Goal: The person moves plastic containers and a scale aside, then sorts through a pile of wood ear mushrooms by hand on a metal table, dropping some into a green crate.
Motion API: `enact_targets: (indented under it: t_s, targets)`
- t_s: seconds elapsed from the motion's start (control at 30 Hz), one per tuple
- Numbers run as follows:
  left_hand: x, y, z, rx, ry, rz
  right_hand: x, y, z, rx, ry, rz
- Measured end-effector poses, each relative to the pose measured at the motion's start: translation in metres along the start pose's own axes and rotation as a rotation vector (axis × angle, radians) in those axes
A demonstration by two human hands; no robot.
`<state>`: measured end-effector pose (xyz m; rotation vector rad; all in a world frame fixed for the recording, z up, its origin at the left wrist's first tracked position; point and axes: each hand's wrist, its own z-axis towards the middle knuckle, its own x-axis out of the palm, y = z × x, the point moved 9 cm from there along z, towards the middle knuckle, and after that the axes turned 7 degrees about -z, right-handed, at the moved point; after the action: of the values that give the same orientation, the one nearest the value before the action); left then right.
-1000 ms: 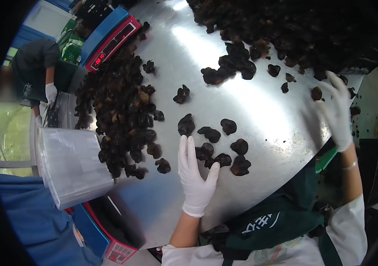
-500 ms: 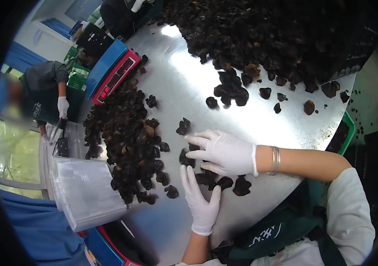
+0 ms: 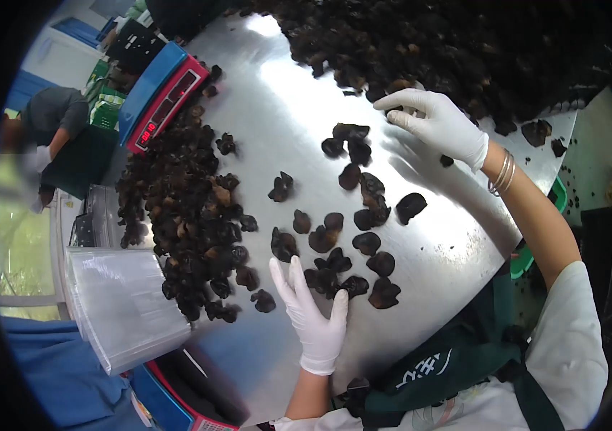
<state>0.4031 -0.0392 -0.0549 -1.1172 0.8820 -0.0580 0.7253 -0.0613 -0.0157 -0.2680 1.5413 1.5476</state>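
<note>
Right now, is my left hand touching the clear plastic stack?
Apart. The head view shows bare tabletop between the left hand and the clear plastic stack.

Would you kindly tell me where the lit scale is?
In the head view, the lit scale is at upper left, beside the far end of the left fungus pile.

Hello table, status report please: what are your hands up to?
Left hand open beside loose dark pieces. Right hand at big heap's edge, grip unclear. No obstruction seen between hands, just loose pieces.
</note>
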Motion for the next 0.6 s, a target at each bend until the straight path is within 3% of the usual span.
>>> enact_targets:
  t_s: [0.13,0.17,0.27,0.37,0.53,0.6]
  targets:
    - [0.000,0.002,-0.001,0.045,-0.018,0.046,0.010,0.007,-0.034,-0.049,-0.050,0.079]
    - [-0.001,0.001,0.000,0.032,-0.015,0.069,0.011,0.012,-0.042,0.050,-0.027,0.168]
    - [0.001,0.001,0.000,0.024,-0.011,0.007,0.027,0.056,-0.069,-0.206,0.048,-0.210]
    - [0.000,-0.003,0.000,0.021,0.003,0.086,0.064,0.071,-0.088,-0.378,-0.021,-0.292]
    - [-0.001,0.001,-0.001,0.044,-0.001,0.062,0.074,0.067,-0.095,-0.358,0.000,-0.455]
    - [-0.001,0.000,0.000,0.063,-0.006,0.059,0.069,0.059,-0.104,-0.279,0.102,-0.515]
